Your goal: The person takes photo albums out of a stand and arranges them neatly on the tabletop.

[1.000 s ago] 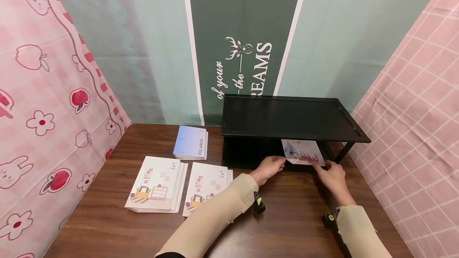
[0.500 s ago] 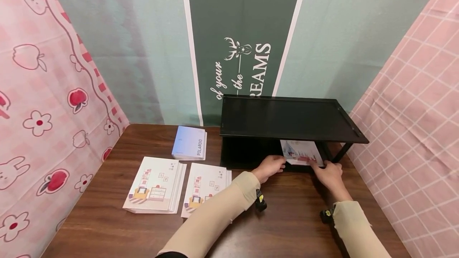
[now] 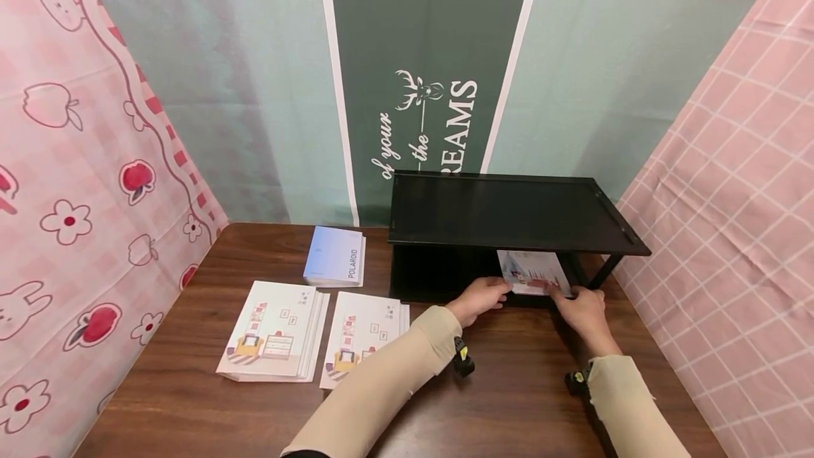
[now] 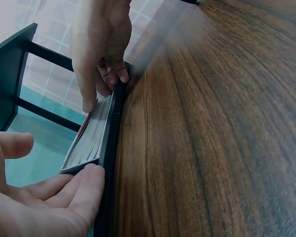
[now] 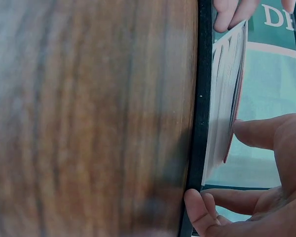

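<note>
A small photo album (image 3: 533,271) with a white illustrated cover lies flat on the lower shelf of a black two-tier rack (image 3: 515,210). At the album's left side, my left hand (image 3: 481,297) touches it with extended fingertips; its thumb stands off in the left wrist view. My right hand (image 3: 585,313) is at the opposite end. Its thumb (image 5: 251,132) rests on the cover edge, and its other fingers are by the shelf's front rail (image 5: 200,98). Page edges face the front. The upper shelf hides the album's back part.
On the wooden table (image 3: 496,401), left of the rack, are two white illustrated albums, one nearer the left (image 3: 270,331) and one partly behind my left forearm (image 3: 359,334). A blue POLAROID album (image 3: 333,254) lies behind them. Fabric curtains (image 3: 718,182) enclose the table.
Both hands stay at the album with only slight finger shifts. The album keeps its place on the lower shelf, and the head view has drifted slightly.
</note>
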Available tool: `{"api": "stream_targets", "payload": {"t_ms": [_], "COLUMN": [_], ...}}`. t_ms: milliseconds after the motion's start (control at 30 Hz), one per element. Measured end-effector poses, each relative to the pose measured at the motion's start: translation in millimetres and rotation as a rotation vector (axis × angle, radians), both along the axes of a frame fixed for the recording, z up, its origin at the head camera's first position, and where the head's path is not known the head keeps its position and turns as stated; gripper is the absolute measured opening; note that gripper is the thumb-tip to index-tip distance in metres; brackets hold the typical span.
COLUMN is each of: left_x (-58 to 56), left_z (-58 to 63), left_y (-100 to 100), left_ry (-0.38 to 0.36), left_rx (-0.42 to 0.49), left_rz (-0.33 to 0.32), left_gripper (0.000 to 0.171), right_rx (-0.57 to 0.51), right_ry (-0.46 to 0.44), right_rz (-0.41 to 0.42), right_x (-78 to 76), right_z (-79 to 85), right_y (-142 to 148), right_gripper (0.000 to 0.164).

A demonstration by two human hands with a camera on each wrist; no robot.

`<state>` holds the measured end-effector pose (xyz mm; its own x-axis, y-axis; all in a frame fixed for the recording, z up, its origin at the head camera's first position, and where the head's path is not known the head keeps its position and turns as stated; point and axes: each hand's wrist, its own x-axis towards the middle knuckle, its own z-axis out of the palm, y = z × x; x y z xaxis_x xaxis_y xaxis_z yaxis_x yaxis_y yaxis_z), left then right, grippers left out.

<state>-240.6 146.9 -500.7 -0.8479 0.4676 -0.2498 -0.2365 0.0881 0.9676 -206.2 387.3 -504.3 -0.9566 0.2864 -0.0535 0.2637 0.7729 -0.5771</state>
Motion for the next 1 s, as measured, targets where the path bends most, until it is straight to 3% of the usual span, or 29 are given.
{"api": "stream_targets", "payload": {"t_ms": [367,467,767,1000], "left_x": [2.0,2.2,3.7,4.0], "left_z": [-0.6,0.3,2.2,-0.1], "left_y": [0.7,1.1,1.7,2.5], "left_ry": [-0.021,-0.026,-0.071,-0.102], "left_rx": [0.064,0.087,0.165,0.234], "left_rz": [-0.033,-0.03,-0.03,-0.013], "left_gripper": [0.065,0.067,0.069,0.065], "right_rx": [-0.025,-0.059,-0.09,-0.136], "right_ry": [0.092,0.066,0.104,0.059], "right_rz": [-0.055,-0.052,-0.082,-0.111], "right_x": [-8.1,-7.4,-5.2,1.8], "right_z": [-17.8,-13.4,-13.6,-3.2], "right_y": [14.5,12.2,11.8,1.7], "right_gripper": [0.093,0.09,0.073,0.072]}}
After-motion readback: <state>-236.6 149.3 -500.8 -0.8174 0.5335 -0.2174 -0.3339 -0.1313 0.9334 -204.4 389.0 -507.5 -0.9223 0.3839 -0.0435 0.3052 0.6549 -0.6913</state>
